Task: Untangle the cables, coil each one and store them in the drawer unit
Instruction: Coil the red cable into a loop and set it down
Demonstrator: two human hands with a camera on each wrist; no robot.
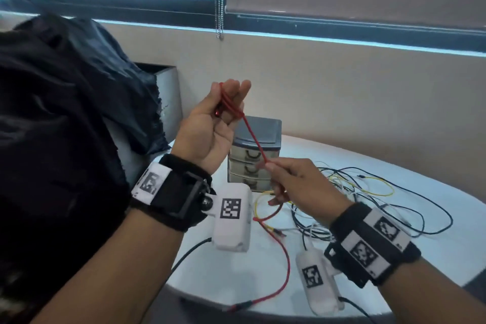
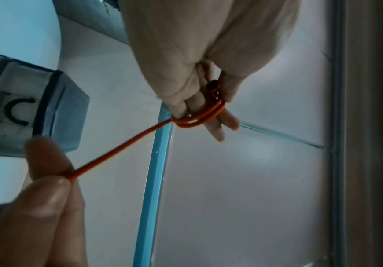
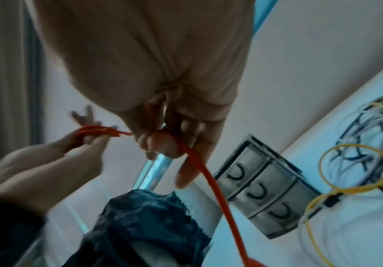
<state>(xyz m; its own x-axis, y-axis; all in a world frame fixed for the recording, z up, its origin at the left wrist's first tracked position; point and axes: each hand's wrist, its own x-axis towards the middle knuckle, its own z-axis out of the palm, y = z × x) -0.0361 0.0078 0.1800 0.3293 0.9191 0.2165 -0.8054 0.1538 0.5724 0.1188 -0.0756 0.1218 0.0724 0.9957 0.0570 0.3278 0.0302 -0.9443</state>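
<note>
1. The left hand (image 1: 210,123) is serving as a spool, its fingers (image 2: 218,126) wearing loops of red cable (image 1: 253,137).
2. The right hand (image 1: 292,181) is pinching the strand taut at five o'clock.
3. The drawer unit (image 1: 255,155) is waiting closed on the bench (image 1: 394,258).

Head cam sits high, looks fwd and down over both forearms at the white table (image 1: 355,166), drawer unit (image 1: 256,158) mid-frame, window behind. Left wrist cam rides under the left hand (image 2: 199,54), v. close, aimed along the fingers toward the window; drawer unit (image 2: 37,112) at its left edge. Right wrist cam, same setup under the right hand (image 3: 163,72), tilted hard, faces drawer unit (image 3: 266,189) and table. All 3 views share the red cable (image 1: 252,134) strung between the hands.
</note>
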